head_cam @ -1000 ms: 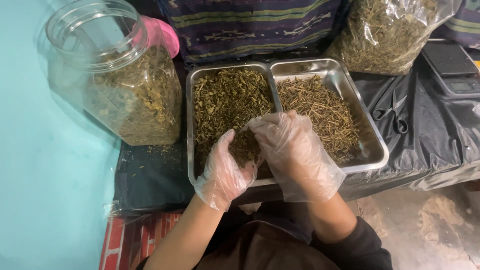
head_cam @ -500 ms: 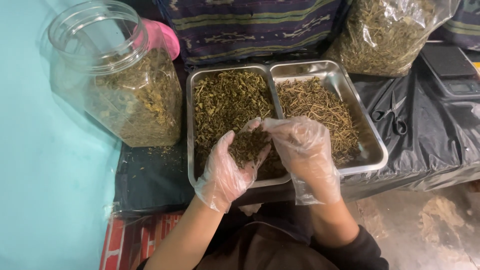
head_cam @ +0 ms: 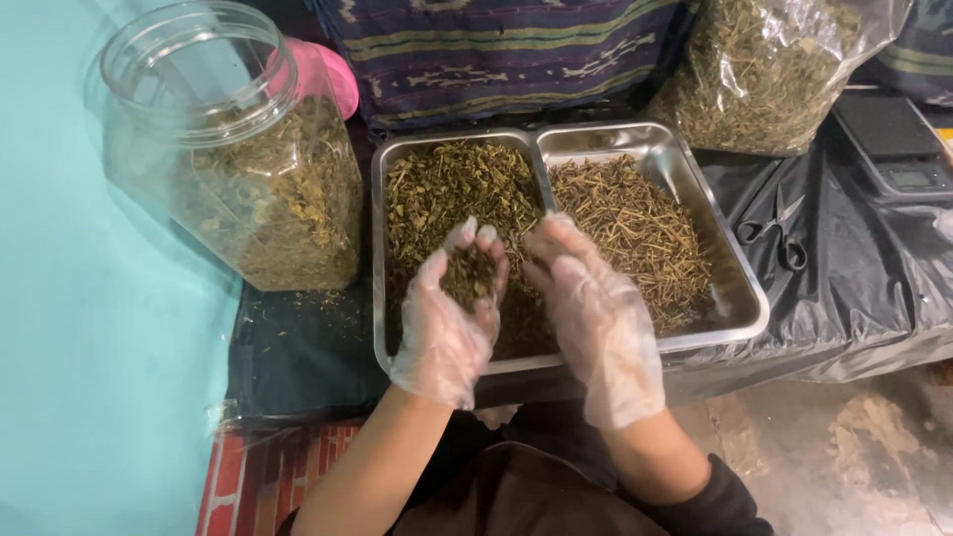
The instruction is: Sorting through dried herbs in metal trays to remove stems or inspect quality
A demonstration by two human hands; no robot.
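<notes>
Both hands wear thin clear plastic gloves and hover over a two-compartment steel tray (head_cam: 747, 298). My left hand (head_cam: 449, 318) is cupped palm up, holding a small heap of dried green herb (head_cam: 471, 274) above the left compartment, which is filled with the same leafy herb (head_cam: 447, 184). My right hand (head_cam: 596, 318) lies beside it with fingers apart, its fingertips at the divider and nothing visibly in it. The right compartment holds paler dried stems (head_cam: 635, 223).
A big clear plastic jar (head_cam: 233, 169), open and partly filled with dried herb, stands left of the tray, a pink lid (head_cam: 333, 74) behind it. A clear bag of herb (head_cam: 769, 65) sits at back right. Scissors (head_cam: 784, 233) and a scale (head_cam: 898, 149) rest on black plastic at right.
My hands, pressed together in the left compartment a second ago, have parted. The left hand has turned palm up with herb in it; the right has drawn aside.
</notes>
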